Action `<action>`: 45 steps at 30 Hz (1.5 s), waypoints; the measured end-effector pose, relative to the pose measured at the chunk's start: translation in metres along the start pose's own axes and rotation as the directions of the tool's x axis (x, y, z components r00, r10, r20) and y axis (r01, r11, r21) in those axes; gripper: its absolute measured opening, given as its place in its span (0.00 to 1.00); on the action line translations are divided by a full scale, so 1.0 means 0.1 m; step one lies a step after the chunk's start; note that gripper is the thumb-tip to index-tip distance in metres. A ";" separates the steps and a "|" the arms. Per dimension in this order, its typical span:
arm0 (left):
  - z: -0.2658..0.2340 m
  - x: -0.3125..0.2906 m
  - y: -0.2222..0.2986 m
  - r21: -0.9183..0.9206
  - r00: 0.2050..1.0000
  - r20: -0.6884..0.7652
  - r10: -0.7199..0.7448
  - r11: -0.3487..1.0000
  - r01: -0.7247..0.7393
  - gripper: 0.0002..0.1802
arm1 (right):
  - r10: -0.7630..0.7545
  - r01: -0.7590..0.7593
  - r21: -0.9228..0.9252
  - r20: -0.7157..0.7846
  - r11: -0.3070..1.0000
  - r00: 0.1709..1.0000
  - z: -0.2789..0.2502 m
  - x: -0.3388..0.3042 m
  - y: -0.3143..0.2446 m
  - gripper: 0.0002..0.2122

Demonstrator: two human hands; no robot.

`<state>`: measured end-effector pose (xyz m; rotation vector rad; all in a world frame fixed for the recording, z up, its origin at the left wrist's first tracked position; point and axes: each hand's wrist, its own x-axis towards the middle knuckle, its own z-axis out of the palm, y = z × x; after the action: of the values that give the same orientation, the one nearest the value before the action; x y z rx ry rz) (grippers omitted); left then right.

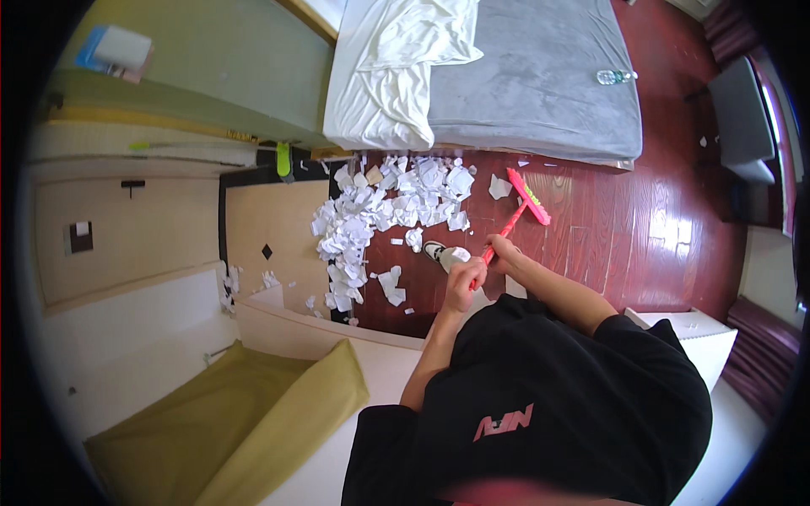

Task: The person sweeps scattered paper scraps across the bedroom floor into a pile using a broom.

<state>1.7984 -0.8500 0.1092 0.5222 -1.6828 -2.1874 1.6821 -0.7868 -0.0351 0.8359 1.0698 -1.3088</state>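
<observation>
A red broom (511,223) slants away from my body, its pinkish-red head (520,187) with yellowish bristles resting on or just above the dark red wood floor. My left hand (466,282) is wrapped round the top end of the handle. Farther down the handle, my right hand (504,253) grips it too. Left of the broom, a large heap of crumpled white paper (363,215) spreads over the floor. One loose paper piece (499,186) lies just beside the broom head, and another scrap (391,285) lies nearer to me.
A bed with a grey sheet (531,76) stands ahead, bearing a rumpled white cover (396,67) and a plastic bottle (614,77). On the left are a doorway with tan flooring (274,228) and an olive cloth (253,413). A white cabinet (696,333) stands by my right side.
</observation>
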 end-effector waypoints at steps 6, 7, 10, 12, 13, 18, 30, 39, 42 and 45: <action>-1.07 -0.26 0.40 -0.054 0.992 -0.114 -0.053 0.997 0.048 0.23 | 0.129 -0.089 -0.297 0.117 0.951 0.985 1.01 0.33 0.64 0.04; -1.22 -0.30 0.51 -0.026 0.986 -0.146 -0.077 0.997 0.074 0.23 | 0.162 -0.107 -0.360 0.127 0.927 0.978 1.18 0.37 0.74 0.05; -1.56 -0.41 0.76 0.167 0.987 -0.140 -0.082 0.980 0.105 0.22 | 0.325 -0.164 -0.466 0.290 0.870 0.900 1.63 0.43 0.89 0.08; -1.68 -0.43 0.86 0.448 0.998 -0.051 -0.034 0.893 0.054 0.19 | 0.342 -0.123 -0.590 0.275 0.798 0.898 1.90 0.38 1.00 0.10; -1.67 -0.41 0.96 0.441 0.998 -0.059 -0.024 0.896 0.047 0.19 | 0.340 -0.119 -0.601 0.270 0.790 0.901 1.94 0.43 1.05 0.10; -1.77 -0.45 1.37 0.613 0.977 0.202 0.073 0.768 -0.184 0.18 | 0.431 -0.181 -0.612 0.289 0.770 0.855 2.31 0.31 1.09 0.11; -2.66 -0.85 0.79 -0.062 0.991 -0.011 0.135 0.989 -0.135 0.18 | 0.239 -0.233 -0.643 -0.080 0.730 0.968 2.43 0.24 1.10 0.12; -2.83 -0.80 0.04 -0.336 0.887 -0.455 0.077 0.908 -0.251 0.14 | 0.179 -0.299 -0.673 -0.244 0.677 0.953 1.72 2.04 0.71 0.07; -2.86 -0.88 0.02 -0.032 0.878 -0.469 0.093 0.992 -0.123 0.10 | 0.127 -0.185 -0.795 -0.136 0.578 0.982 1.88 2.19 0.98 0.06; -3.05 -1.22 0.01 0.274 0.890 -0.425 0.168 0.960 -0.051 0.10 | 0.118 -0.165 -0.866 -0.123 0.472 0.985 2.54 1.83 1.60 0.07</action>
<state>2.0512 -1.0511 0.0496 0.8943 -1.6882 -1.6150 1.8654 -1.0672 -0.1412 0.1341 1.4638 -0.4245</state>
